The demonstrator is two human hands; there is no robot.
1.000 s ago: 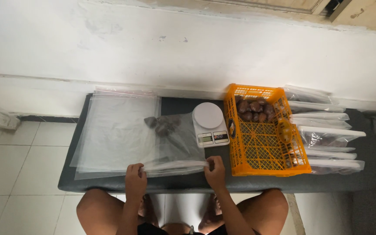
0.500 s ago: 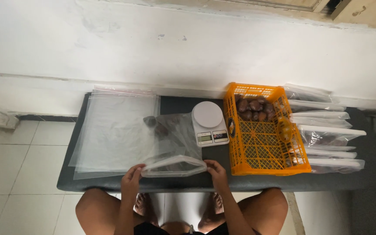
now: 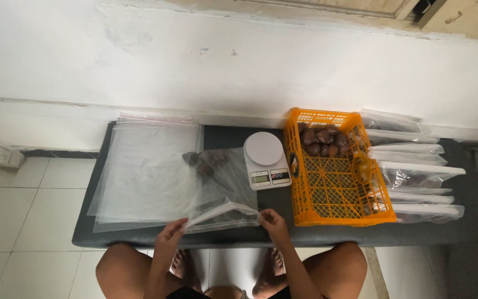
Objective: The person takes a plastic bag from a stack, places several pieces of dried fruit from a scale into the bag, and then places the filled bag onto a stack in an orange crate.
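Observation:
A clear plastic bag (image 3: 222, 188) lies on the dark bench (image 3: 228, 138) with a few dark brown fruits (image 3: 200, 162) inside near its far end. My left hand (image 3: 171, 235) pinches the bag's near left corner. My right hand (image 3: 271, 221) pinches the near right corner. Between them the bag's mouth gapes, its top edge lifted in an arch. Both hands are at the bench's front edge, above my bare knees.
A stack of clear empty bags (image 3: 150, 171) lies to the left. A white kitchen scale (image 3: 266, 160) stands right of the bag. An orange crate (image 3: 333, 166) holds more brown fruits (image 3: 322, 143) at its far end. Filled bags (image 3: 416, 177) are piled at the right.
The bag's mouth was flat between my hands a second ago. It has since been pulled open and its upper edge raised; my left hand shifted slightly.

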